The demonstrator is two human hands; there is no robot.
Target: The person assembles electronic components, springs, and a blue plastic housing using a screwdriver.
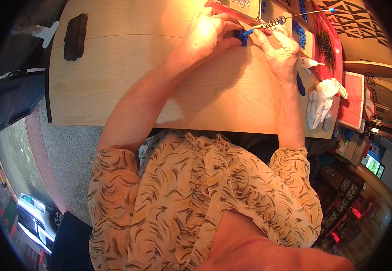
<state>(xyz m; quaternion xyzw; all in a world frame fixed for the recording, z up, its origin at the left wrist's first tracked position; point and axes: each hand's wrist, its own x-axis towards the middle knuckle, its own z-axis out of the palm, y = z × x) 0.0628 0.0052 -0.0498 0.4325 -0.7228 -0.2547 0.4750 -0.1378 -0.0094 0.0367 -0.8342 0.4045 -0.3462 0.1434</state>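
Over the far side of the wooden table, my left hand (207,36) is closed, its thumb and fingers on a small blue part (244,37). My right hand (279,50) pinches the narrow blue end of that part, close to a dark coil spring (272,22). From the spring a thin rod (308,14) runs out to the upper right and ends in a blue tip. My fingers partly hide the blue part, so its full shape cannot be made out.
A red-edged tray (236,12) with small silvery pieces stands beyond my hands. To the right are blue pieces (299,35), dark bristly wires (325,47), a white nozzle bottle (310,62), a white cloth (321,104) and a red box (352,100). A dark case (75,37) lies at left.
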